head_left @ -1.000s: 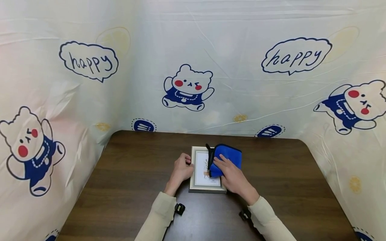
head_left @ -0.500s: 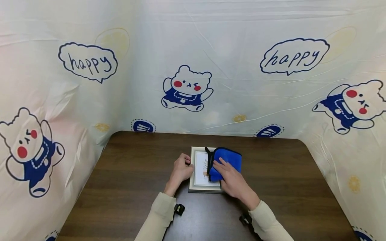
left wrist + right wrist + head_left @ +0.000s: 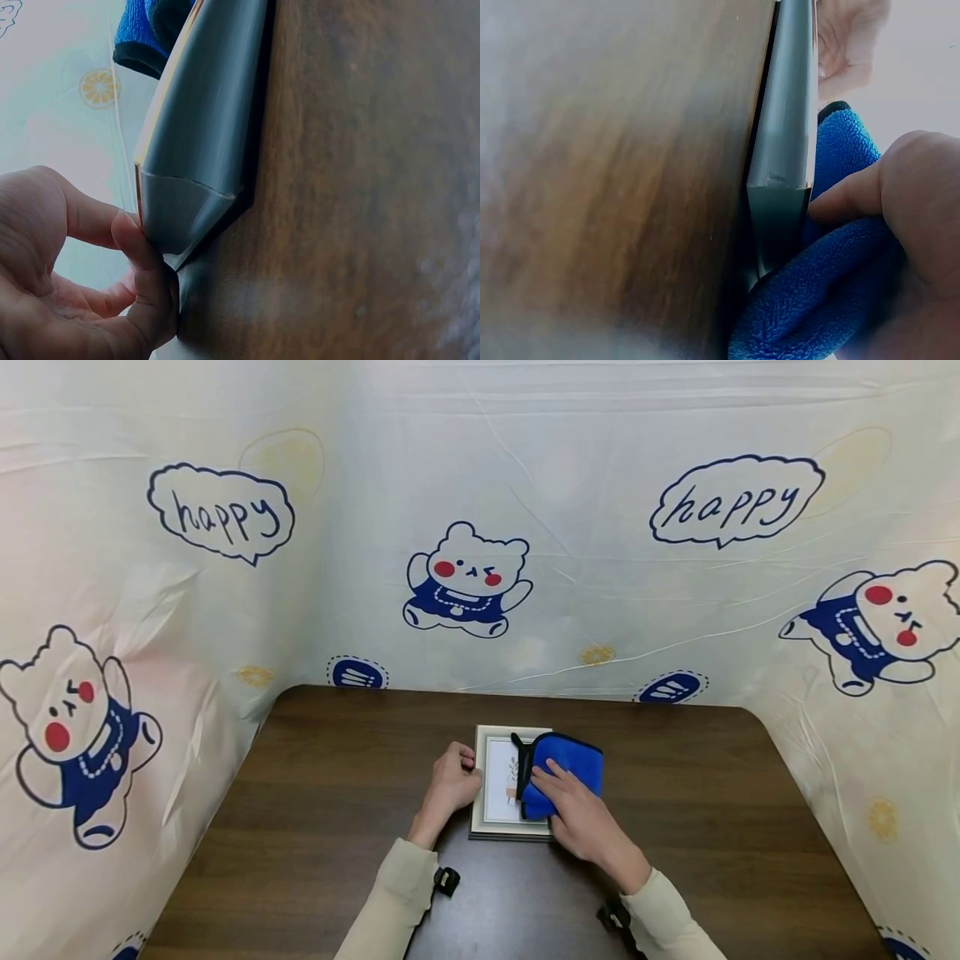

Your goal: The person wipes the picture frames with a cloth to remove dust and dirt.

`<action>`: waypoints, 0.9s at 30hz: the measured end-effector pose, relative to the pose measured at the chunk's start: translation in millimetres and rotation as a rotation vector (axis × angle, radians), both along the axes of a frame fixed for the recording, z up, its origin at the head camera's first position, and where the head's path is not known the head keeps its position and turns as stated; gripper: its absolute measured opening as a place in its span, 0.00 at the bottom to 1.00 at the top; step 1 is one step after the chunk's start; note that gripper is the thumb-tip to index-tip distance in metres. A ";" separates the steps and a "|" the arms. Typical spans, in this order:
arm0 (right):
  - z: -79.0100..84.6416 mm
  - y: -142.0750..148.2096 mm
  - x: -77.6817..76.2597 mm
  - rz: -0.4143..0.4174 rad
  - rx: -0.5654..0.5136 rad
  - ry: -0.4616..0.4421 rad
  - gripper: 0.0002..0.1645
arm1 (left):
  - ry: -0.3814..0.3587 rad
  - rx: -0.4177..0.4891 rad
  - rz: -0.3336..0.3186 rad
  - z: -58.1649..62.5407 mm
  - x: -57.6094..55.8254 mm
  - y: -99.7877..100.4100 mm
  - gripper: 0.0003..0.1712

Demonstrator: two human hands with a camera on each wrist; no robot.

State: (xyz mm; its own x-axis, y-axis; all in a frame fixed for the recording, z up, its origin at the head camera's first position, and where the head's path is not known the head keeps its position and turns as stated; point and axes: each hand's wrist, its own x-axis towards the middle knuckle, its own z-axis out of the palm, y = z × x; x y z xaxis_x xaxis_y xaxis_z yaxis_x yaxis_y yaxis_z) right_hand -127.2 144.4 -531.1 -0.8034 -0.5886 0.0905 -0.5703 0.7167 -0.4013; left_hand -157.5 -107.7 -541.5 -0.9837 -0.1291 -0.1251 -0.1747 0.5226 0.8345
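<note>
A picture frame (image 3: pixel 491 810) with a pale border and a plant print lies flat on the table. At its left edge, my left hand (image 3: pixel 452 783) has its fingers curled and holds the frame steady. The left wrist view shows these fingers (image 3: pixel 146 259) at a grey side corner. A folded blue cloth (image 3: pixel 581 760) with black trim covers the frame's right part and hangs over that side. My right hand (image 3: pixel 581 814) presses on it with fairly straight fingers. In the right wrist view, the thumb (image 3: pixel 847 196) lies against the frame's edge and the plush cloth (image 3: pixel 810 300) bulges below.
The brown wooden table (image 3: pixel 337 827) extends around the frame. Behind and beside it hangs a pale curtain (image 3: pixel 585 468) printed with bears. Black wrist devices sit below both hands, the left one (image 3: pixel 447 882) close to the sleeve.
My right hand and the blue cloth have slid toward me along the frame's right side, showing more of the frame's far edge. The left hand and the frame have stayed put.
</note>
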 end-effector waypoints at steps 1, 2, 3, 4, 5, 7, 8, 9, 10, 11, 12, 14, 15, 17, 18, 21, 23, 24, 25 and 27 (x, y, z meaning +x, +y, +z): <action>0.1 0.2 1.2 -0.001 0.002 -0.001 0.36 | 0.002 0.001 0.000 -0.2 0.0 0.1 0.12; 0.2 0.3 2.5 0.000 -0.001 -0.002 0.36 | 0.002 0.003 0.001 -0.1 0.1 0.2 0.12; 0.7 0.5 3.9 -0.001 -0.001 -0.006 0.36 | 0.002 0.006 0.003 -0.1 0.1 0.3 0.12; 1.2 0.6 5.4 -0.001 -0.003 -0.011 0.36 | 0.003 0.007 0.003 0.0 0.3 0.3 0.13; 1.6 0.7 6.8 -0.003 -0.003 -0.015 0.36 | 0.003 0.008 0.002 0.2 0.5 0.2 0.13; 2.8 1.2 10.2 -0.006 -0.004 -0.028 0.37 | 0.001 0.010 0.004 0.4 0.8 0.3 0.13; 3.2 1.3 11.8 -0.006 -0.008 -0.032 0.37 | -0.001 0.010 0.005 0.7 1.0 0.4 0.13; 3.6 1.6 13.5 -0.009 -0.006 -0.037 0.37 | 0.000 0.011 0.006 0.7 1.1 0.4 0.13; 3.7 1.8 15.3 -0.008 -0.009 -0.039 0.37 | -0.001 0.011 0.005 0.6 1.2 0.4 0.13; 3.8 2.1 17.0 -0.008 -0.011 -0.041 0.37 | -0.001 0.012 0.006 0.5 1.2 0.5 0.13; 3.9 2.3 18.7 -0.007 -0.014 -0.045 0.37 | -0.002 0.014 0.008 0.3 1.2 0.6 0.12; 4.1 2.6 22.0 -0.005 -0.019 -0.052 0.37 | 0.002 0.012 0.007 0.0 1.1 0.6 0.12; 4.4 2.8 23.5 -0.005 -0.020 -0.057 0.37 | 0.004 0.011 0.006 0.0 1.1 0.4 0.12; 5.2 2.9 26.2 -0.004 -0.021 -0.066 0.37 | 0.001 0.011 0.009 0.0 1.1 0.3 0.12; 5.6 3.0 27.5 -0.005 -0.020 -0.071 0.37 | -0.001 0.010 0.009 0.0 1.0 0.2 0.12; 6.0 3.4 30.8 -0.012 -0.013 -0.081 0.37 | -0.008 0.012 0.009 0.0 1.0 0.1 0.12; 6.3 3.8 33.1 -0.014 -0.009 -0.086 0.36 | -0.010 0.013 0.008 0.0 0.9 0.1 0.12; 6.6 4.1 34.4 -0.015 -0.009 -0.087 0.36 | -0.009 0.011 0.007 -0.1 0.8 0.1 0.12; 6.9 4.3 35.7 -0.014 -0.011 -0.088 0.36 | -0.009 0.010 0.006 -0.1 0.7 0.2 0.12; 7.8 4.8 38.3 -0.010 -0.017 -0.092 0.36 | -0.010 0.009 0.003 -0.1 0.4 0.1 0.12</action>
